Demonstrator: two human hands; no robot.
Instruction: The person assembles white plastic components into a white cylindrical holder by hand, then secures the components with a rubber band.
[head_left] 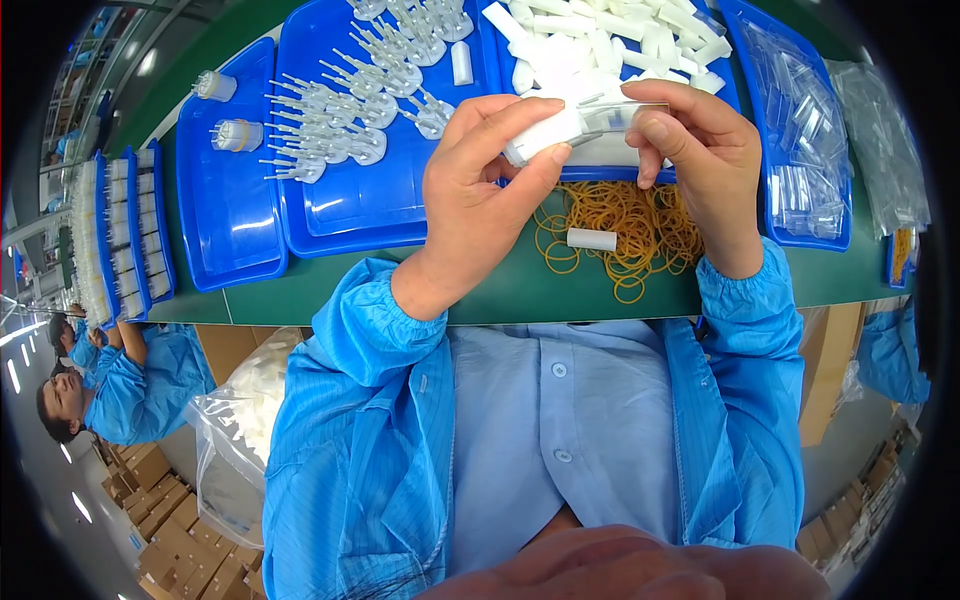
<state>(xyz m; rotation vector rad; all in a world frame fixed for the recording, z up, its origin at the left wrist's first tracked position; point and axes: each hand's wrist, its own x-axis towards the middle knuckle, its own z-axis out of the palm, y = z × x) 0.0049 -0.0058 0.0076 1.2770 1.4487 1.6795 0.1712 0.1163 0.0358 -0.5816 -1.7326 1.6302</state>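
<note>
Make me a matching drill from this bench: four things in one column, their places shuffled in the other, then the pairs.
Things:
1. rubber bands
2. white block
3. clear sleeve
4. pronged parts

Places:
A. in the right hand
B. in a blue tray left of the hands
C. loose on the green table under the hands
D. in the left hand

Pairs: 1-C, 2-D, 3-A, 4-B

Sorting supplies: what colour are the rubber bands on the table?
Yellowish tan rubber bands, clearest in the head view.
</note>
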